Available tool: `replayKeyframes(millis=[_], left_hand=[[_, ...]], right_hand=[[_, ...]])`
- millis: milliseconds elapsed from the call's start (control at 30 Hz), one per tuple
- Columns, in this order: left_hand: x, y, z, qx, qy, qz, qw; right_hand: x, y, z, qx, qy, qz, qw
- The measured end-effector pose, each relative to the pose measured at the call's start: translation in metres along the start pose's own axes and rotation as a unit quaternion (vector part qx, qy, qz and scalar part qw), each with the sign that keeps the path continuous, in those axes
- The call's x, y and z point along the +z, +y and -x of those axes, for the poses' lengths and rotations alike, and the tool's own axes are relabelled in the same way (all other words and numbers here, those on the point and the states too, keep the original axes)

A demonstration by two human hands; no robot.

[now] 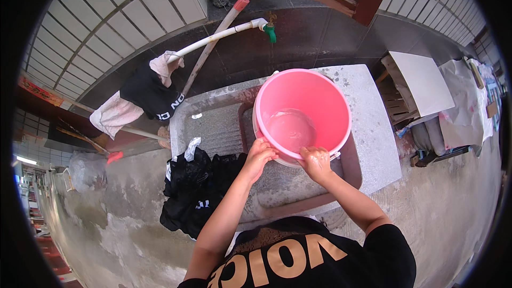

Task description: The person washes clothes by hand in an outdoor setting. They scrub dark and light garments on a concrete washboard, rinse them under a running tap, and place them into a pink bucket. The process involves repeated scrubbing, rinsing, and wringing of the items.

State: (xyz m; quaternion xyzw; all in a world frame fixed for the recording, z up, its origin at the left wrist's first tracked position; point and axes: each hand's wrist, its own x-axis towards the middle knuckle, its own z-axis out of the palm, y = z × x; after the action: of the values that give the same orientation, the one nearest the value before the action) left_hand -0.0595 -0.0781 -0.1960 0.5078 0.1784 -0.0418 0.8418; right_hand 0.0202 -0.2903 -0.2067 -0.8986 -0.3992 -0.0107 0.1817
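Note:
A pink plastic bucket (pixel 304 100) stands over the basin of a stone laundry sink (pixel 376 136), with a little water at its bottom. Its near rim is gripped by my left hand (pixel 259 158) on the left and my right hand (pixel 318 163) on the right, fingers curled over the edge. Wet black clothes (pixel 196 192) with white patches lie heaped on the washboard side (pixel 216 128), hanging over the sink's front left edge. Behind the bucket, a green-handled tap (pixel 270 32) sticks out from the dark wall tiles.
A white pipe (pixel 216 37) runs left from the tap, with a black garment (pixel 150 92) and pinkish cloths (pixel 116 115) hanging at its left. A wooden pole (pixel 208 52) leans on the wall. To the right stands a pale board (pixel 424 82) on a wooden frame, beside covered bundles.

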Motion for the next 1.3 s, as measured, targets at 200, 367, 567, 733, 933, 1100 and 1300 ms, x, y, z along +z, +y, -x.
replayKeyframes(millis=[200,367,567,733,933,1100,1300], left_hand=[[0.042,0.045,0.000,0.113,-0.079,-0.181,0.974],[-0.046,0.008,0.033,0.232,0.261,-0.454,0.820],[-0.069,-0.053,0.091,-0.082,0.228,-0.592,0.769],[-0.062,-0.080,0.078,-0.091,0.220,-0.679,0.694],[-0.086,-0.077,0.067,-0.035,0.304,-0.611,0.730],[-0.123,-0.049,0.074,0.078,0.475,-0.284,0.829],[-0.077,0.079,0.093,0.190,0.381,0.088,0.901]], right_hand=[[-0.055,0.057,-0.035,0.164,0.180,-0.093,0.965],[-0.065,0.101,-0.031,0.287,0.199,-0.421,0.837],[-0.036,0.138,0.012,0.450,0.204,-0.600,0.630],[0.038,0.188,0.039,0.386,0.131,-0.753,0.517],[0.044,0.192,0.026,0.343,0.153,-0.810,0.450],[-0.047,0.127,0.002,0.343,0.185,-0.706,0.592],[-0.043,0.096,-0.006,0.173,0.199,-0.408,0.874]])
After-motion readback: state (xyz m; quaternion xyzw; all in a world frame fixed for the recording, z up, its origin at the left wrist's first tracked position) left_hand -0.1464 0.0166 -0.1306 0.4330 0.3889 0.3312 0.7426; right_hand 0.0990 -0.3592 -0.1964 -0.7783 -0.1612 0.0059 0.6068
